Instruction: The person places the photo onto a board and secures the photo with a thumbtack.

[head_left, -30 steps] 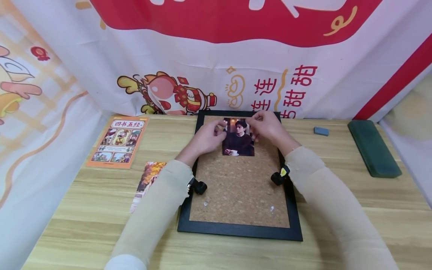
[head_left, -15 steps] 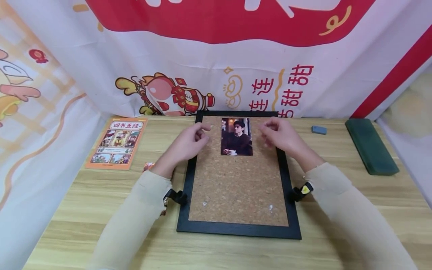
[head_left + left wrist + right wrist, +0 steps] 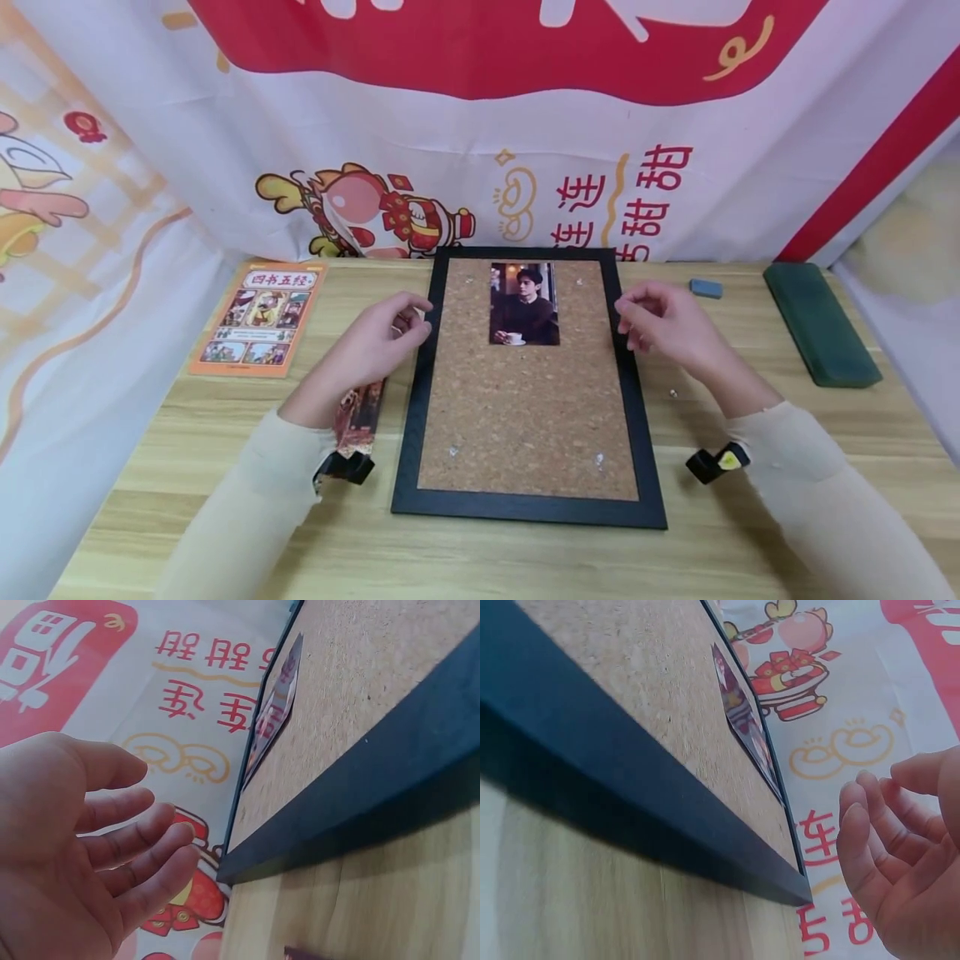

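Observation:
A black-framed corkboard lies on the wooden table. On its upper part rests a photo of a person with a white cup. Small clear bits, seemingly push pins, dot the cork, such as one lower-right pin. My left hand hovers by the board's left edge, fingers loosely bent and holding nothing. Beyond the right edge my right hand is likewise relaxed, and its wrist view shows nothing in the fingers. A second photo lies below my left wrist, partly hidden.
An orange comic-style booklet lies at the left. To the right are a small blue block and a long dark green case. One tiny clear object sits on the table near my right wrist. A printed cloth hangs behind.
Both hands have let go of the photo's upper part and moved apart, left hand leftward, right hand rightward. The photo stays in place on the cork.

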A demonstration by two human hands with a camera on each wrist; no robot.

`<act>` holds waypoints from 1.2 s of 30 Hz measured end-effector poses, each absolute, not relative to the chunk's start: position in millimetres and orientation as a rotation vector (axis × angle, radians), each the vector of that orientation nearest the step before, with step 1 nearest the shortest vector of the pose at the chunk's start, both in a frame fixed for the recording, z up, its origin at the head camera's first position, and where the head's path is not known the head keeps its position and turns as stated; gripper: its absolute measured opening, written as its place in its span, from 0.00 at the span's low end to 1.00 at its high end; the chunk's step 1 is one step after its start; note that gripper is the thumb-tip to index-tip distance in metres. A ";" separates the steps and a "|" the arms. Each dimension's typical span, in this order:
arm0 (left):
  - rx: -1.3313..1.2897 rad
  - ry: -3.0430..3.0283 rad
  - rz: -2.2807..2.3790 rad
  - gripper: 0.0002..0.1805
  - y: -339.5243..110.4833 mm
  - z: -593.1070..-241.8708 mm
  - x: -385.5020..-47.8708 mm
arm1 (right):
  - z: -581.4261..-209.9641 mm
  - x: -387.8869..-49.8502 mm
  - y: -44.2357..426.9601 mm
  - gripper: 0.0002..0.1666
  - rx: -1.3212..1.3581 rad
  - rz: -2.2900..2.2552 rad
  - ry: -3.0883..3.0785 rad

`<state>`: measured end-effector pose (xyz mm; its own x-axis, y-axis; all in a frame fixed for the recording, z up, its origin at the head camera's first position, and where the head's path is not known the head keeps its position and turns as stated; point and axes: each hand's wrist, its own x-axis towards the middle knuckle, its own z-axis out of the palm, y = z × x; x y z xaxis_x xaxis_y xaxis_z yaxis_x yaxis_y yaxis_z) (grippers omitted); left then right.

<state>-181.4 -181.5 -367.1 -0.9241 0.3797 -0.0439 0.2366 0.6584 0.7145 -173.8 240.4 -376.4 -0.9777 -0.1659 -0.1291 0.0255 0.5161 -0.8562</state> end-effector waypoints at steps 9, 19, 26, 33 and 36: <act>0.413 2.797 0.953 0.21 -209.5 -365.1 -157.3 | -383.9 -145.9 270.3 0.24 -0.077 -1.290 2.646; 0.289 2.907 0.751 0.27 -253.4 -375.6 -119.7 | -401.3 -118.7 299.3 0.22 -0.015 -1.223 2.672; 0.152 2.909 0.595 0.40 -270.7 -382.5 -102.1 | -415.4 -101.7 315.2 0.23 0.028 -1.166 2.634; 0.002 2.854 0.460 0.58 -281.1 -392.0 -86.6 | -427.1 -92.0 316.3 0.21 0.059 -1.113 2.636; 0.007 2.850 0.427 0.61 -281.3 -396.1 -82.0 | -429.5 -91.2 314.7 0.20 0.065 -1.107 2.641</act>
<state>-82.0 -281.3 -396.1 -0.9665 0.0429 -0.2532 -0.0331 0.9569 0.2885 -91.2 314.7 -429.5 -0.9609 -0.0648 -0.2693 0.1466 0.7061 -0.6928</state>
